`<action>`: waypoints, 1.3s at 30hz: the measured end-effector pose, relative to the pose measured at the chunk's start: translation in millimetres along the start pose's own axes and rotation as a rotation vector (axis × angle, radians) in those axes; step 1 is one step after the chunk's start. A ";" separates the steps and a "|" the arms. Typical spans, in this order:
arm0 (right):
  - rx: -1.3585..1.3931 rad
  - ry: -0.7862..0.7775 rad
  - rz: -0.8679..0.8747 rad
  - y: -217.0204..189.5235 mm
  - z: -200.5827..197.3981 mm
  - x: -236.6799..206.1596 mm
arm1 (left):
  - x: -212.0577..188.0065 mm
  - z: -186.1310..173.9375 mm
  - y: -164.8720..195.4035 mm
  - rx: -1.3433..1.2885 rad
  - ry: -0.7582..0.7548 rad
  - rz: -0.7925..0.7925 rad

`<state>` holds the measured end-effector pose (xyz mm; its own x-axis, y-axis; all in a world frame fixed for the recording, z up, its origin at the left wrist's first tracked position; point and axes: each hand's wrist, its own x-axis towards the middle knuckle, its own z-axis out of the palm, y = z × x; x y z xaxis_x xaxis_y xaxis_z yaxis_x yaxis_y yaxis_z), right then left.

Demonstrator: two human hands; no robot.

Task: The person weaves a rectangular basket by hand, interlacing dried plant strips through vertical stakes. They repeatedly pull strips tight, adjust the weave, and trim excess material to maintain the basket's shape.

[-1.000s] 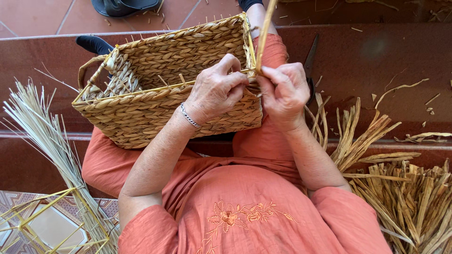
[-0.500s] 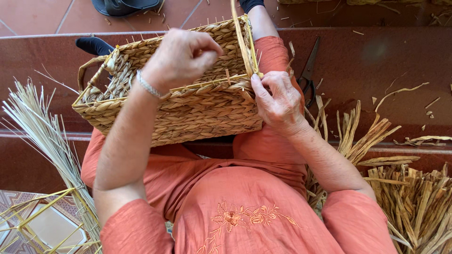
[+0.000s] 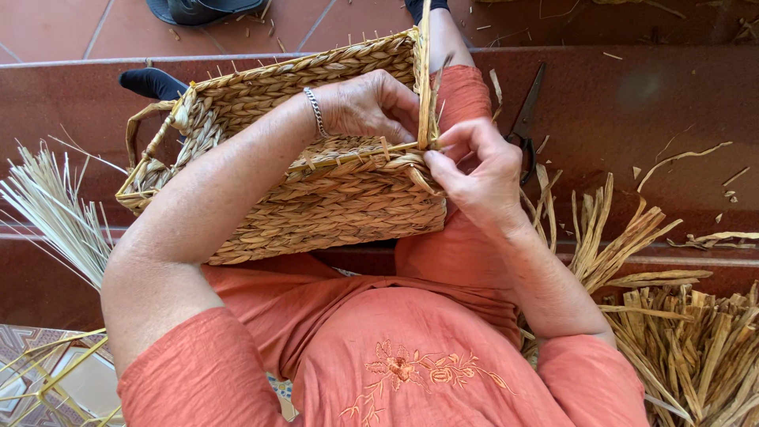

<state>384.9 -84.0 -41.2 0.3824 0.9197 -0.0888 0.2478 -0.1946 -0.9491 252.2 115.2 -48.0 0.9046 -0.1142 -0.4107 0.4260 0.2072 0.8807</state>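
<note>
On the lap, woven basket [image 3: 316,198], both hands' fingers [image 3: 443,162] pinching its upright straw strand [image 3: 425,71].

From my remote view: dark red glossy steps [image 3: 648,103] fill the background, terracotta floor tiles [image 3: 71,24] above them, pale grout lines. Patterned tile floor [image 3: 24,348] at lower left, with a yellow metal frame [image 3: 55,379] on it. Daylight is even and soft, shadows faint

Tilted woven straw basket [image 3: 316,198] on lap
</note>
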 end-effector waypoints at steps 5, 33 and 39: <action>-0.061 0.007 0.041 0.1 5.2 2.3 | -2.1 2.1 -14.0 -0.097 -0.020 0.042; 0.047 -0.182 -0.095 37.8 -6.6 12.8 | -0.7 17.6 -40.9 -0.075 0.193 -0.156; 0.069 -0.327 -0.136 34.8 -17.2 21.0 | 13.8 13.1 -24.4 -0.054 0.190 -0.305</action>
<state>416.9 -77.3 -70.9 0.0424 0.9982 -0.0414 0.2120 -0.0495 -0.9760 254.2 95.9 -72.0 0.7204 0.0029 -0.6936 0.6723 0.2426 0.6994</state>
